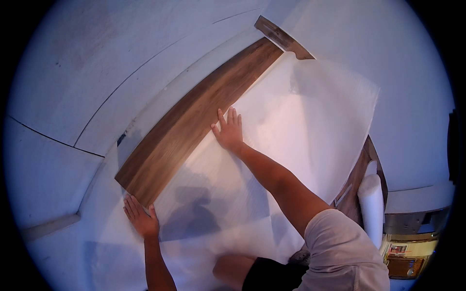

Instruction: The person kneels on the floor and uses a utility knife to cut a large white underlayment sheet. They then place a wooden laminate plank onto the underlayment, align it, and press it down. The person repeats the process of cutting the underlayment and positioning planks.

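Observation:
A long brown wood-look floor plank (194, 119) lies diagonally over thin white underlay sheeting (335, 111), alongside the pale wall. My left hand (141, 218) is at the plank's near end, fingers spread and fingertips against that short edge. Farther up, my right hand (229, 131) rests with spread fingers at the long right edge, its fingertips touching the plank. Nothing is gripped in either hand. A shorter brown plank piece (286, 39) sits crosswise at the far end.
On the right, a white roll (372, 208) lies over more brown planks (354, 182). An opened box with yellow packaging (412, 247) stands at the lower right. The pale wall (87, 82) bounds the left side. My bent knee (233, 269) is on the sheeting.

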### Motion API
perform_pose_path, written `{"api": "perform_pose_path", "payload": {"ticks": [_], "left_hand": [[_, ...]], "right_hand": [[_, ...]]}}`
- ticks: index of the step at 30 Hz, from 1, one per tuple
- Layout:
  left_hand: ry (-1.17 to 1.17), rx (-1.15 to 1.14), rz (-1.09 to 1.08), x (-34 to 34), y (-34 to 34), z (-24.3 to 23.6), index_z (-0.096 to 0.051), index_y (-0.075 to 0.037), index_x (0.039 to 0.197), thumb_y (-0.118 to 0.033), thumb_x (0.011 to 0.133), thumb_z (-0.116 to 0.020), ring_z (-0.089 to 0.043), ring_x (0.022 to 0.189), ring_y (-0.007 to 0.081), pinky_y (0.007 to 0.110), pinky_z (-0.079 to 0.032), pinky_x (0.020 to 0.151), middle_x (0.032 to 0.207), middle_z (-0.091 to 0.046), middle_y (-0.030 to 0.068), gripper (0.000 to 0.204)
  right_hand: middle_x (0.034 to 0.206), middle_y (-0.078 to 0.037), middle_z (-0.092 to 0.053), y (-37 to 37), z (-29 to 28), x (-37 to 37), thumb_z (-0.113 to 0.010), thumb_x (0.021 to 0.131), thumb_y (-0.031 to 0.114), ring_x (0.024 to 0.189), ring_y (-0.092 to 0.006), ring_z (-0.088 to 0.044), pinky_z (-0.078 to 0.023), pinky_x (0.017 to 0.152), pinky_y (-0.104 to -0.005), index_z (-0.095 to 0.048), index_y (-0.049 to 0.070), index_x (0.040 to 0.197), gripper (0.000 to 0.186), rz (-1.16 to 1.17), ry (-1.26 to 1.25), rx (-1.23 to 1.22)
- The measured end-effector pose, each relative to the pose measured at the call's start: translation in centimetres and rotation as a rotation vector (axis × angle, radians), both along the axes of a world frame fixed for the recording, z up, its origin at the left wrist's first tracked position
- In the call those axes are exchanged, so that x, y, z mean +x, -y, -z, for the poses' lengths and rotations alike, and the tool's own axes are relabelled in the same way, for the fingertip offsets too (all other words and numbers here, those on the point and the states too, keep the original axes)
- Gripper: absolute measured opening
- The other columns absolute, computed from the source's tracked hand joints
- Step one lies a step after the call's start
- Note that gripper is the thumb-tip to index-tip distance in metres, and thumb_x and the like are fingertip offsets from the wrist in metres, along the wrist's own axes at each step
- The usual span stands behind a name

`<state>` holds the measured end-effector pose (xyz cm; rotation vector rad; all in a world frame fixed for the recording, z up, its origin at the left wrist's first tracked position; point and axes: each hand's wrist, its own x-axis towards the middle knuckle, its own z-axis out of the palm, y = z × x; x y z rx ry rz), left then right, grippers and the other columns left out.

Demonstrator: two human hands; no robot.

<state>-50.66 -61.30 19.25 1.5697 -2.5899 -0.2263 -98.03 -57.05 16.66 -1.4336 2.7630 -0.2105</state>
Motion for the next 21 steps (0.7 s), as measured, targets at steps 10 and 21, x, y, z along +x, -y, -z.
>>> {"api": "perform_pose_path", "payload": {"ticks": [10,21], "left_hand": [[-0.022,0.009,-0.037,-0.8,0.4,0.0,-0.025,-0.001,0.164,-0.031,0.099,-0.063,-0.020,0.160,0.0362,0.051,-0.013,0.132,0.172,-0.023,0.0187,0.081],[-0.055,0.004,-0.027,-1.1,0.4,-0.6,-0.027,-0.001,0.163,-0.026,0.096,-0.067,-0.022,0.159,0.0370,0.052,-0.015,0.131,0.172,-0.024,0.0196,0.082]], "right_hand": [[0.167,-0.038,-0.017,0.4,-0.4,-1.6,-0.042,0.106,0.060,0.158,-0.0497,-0.014,-0.010,0.127,-0.0599,-0.029,0.016,0.167,0.076,-0.049,0.056,-0.046],[0.166,-0.038,-0.020,2.4,-3.8,-4.9,-0.051,0.094,0.077,0.159,-0.0499,-0.011,-0.010,0.128,-0.0572,-0.036,0.021,0.165,0.092,-0.060,0.021,0.186]]}}
